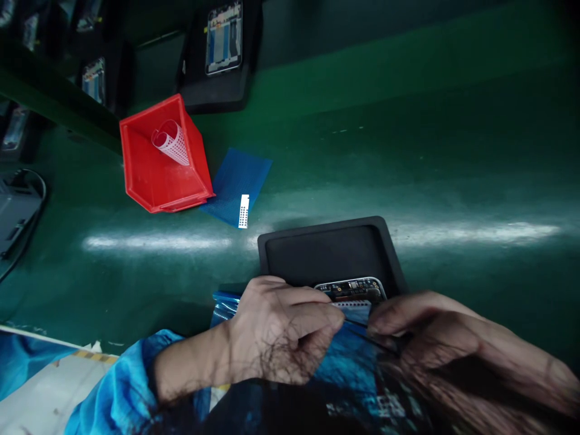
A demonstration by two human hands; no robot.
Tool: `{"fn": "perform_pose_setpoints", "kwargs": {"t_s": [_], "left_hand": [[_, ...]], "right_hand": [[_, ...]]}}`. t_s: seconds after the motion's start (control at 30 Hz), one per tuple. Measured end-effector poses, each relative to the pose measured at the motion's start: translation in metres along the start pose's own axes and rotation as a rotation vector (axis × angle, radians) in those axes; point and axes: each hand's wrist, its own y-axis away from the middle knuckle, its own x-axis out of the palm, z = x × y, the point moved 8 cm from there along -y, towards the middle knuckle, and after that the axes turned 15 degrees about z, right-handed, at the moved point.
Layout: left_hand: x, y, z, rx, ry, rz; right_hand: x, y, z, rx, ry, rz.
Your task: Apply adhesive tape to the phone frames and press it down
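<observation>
My left hand (290,332) is closed in a pinch on the end of a white strip of dotted stickers (356,304). Just beyond the fingers, the opened phone (357,286) shows its circuit board and silver frame; its near part is hidden by the strip and my hands. It lies in a black tray (326,248). To the right, my right hand (430,332) has its fingers closed on a thin dark tool (383,344), whose tip points toward the strip. Loose hair and shadow hide part of that hand.
A red bin (165,187) holds a curled sheet of stickers (171,142). Beside it, a blue sheet (240,175) carries a small dotted sticker piece (243,211). Another opened phone (224,39) rests on a black tray (217,96) at the back. A green bar (58,90) crosses the upper left.
</observation>
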Motion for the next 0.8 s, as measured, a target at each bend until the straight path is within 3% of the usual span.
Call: {"fn": "perform_pose_setpoints", "kwargs": {"t_s": [0.2,0.3,0.47,0.63,0.8], "left_hand": [[-0.014,0.001,-0.006,0.045,0.003,-0.18],[-0.016,0.002,-0.007,0.054,0.0,-0.206],[-0.008,0.0,-0.006,0.06,-0.039,-0.101],[-0.006,0.0,-0.005,0.047,-0.038,-0.059],[-0.008,0.002,-0.007,0.038,-0.055,-0.097]], "right_hand": [[-0.007,-0.003,-0.007,-0.136,-0.049,0.182],[-0.006,-0.004,-0.01,-0.159,-0.055,0.291],[-0.002,-0.007,0.0,-0.143,-0.01,0.132],[0.006,-0.001,0.0,-0.169,0.04,0.173],[0.003,0.003,-0.009,-0.08,0.055,0.166]]}}
